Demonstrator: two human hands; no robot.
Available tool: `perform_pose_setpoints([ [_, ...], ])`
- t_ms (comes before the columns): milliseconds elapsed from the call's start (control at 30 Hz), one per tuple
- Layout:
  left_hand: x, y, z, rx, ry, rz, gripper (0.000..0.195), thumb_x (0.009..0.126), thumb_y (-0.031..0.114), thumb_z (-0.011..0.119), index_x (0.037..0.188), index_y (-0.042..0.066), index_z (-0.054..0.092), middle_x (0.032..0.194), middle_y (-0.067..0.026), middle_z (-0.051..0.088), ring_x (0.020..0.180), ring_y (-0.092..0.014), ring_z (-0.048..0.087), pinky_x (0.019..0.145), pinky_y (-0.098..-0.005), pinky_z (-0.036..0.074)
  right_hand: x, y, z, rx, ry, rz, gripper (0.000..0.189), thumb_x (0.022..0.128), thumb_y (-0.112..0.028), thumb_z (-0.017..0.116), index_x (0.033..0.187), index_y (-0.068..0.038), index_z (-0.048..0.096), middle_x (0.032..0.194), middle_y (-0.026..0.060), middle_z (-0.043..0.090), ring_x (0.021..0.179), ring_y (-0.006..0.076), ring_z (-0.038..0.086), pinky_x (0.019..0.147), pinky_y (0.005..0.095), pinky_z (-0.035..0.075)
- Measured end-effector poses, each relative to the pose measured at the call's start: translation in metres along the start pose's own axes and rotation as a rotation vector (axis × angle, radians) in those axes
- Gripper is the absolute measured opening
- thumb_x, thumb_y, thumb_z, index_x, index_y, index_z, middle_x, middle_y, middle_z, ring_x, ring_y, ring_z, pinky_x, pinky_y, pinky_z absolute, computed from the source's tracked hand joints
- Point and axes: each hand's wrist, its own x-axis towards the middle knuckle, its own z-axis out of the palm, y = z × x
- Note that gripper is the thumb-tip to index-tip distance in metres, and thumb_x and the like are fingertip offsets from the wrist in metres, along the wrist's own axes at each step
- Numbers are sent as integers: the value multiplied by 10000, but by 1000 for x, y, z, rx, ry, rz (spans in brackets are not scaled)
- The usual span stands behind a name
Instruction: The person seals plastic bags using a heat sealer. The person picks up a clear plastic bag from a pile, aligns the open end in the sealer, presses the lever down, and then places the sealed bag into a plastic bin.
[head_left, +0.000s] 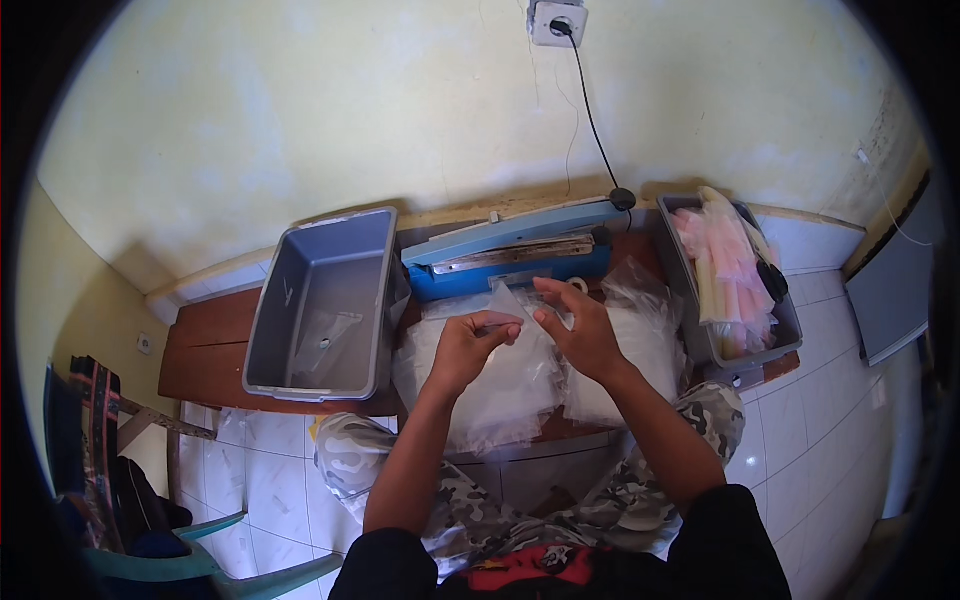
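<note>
My left hand (476, 346) pinches a clear plastic bag (511, 301) between thumb and fingers, above a wide stack of clear plastic bags (495, 390). To its right, my right hand (585, 330) has its fingers apart near the bag's edge; nothing shows in its grasp. A second stack of plastic bags (626, 352) lies partly under my right hand and forearm. Behind the stacks stands a blue impulse sealer (510, 274), its light blue arm (517, 231) over the sealing bar. A roll of tape (577, 285) lies just in front of the sealer.
At left, a grey plastic tub (259, 337) holds a few clear plastic pieces. At right, another grey tub (784, 346) holds filled pink and yellow bags (727, 277) with black-handled scissors (771, 279) on top. A black cord (592, 112) runs down from a wall socket (559, 26). All stand along a wooden bench (199, 352).
</note>
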Motion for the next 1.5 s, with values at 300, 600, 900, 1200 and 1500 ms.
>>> perform_pose_setpoints([
  [300,3,-3,1,-65,-127,1,162,967,109,805,1080,-5,789,1019,-75,805,947,-121,723,894,-286,564,15,35,12,457,-473,206,702,1082,-491,579,1616,-55,448,1574,178,554,1479,297,493,1176,409,425],
  [600,3,-5,-3,-385,-24,42,385,997,65,758,1339,15,588,1095,-194,794,1035,-216,760,985,-368,595,13,29,-22,610,-510,672,937,979,-520,746,1666,-54,311,1432,171,621,1240,253,634,993,352,541],
  [900,7,-18,-9,-145,101,-47,353,906,68,857,1213,-4,697,1060,-136,803,1032,-211,765,937,-335,590,22,48,-24,848,-17,512,661,960,-149,819,1520,-10,496,1111,33,763,1016,124,698,950,288,539],
  [1200,12,-12,-5,-278,189,14,320,1050,281,718,1228,15,732,1141,-134,773,1040,-234,759,916,-341,586,23,51,-23,674,75,493,555,928,-199,861,1390,-13,615,1080,36,777,948,108,710,864,260,524],
  [1500,55,-75,-48,-204,428,6,305,1079,290,684,1218,24,743,1031,-71,777,862,-142,712,828,-303,577,37,69,2,569,112,518,436,944,-182,835,1292,-27,623,990,48,790,847,112,732,736,262,513],
])
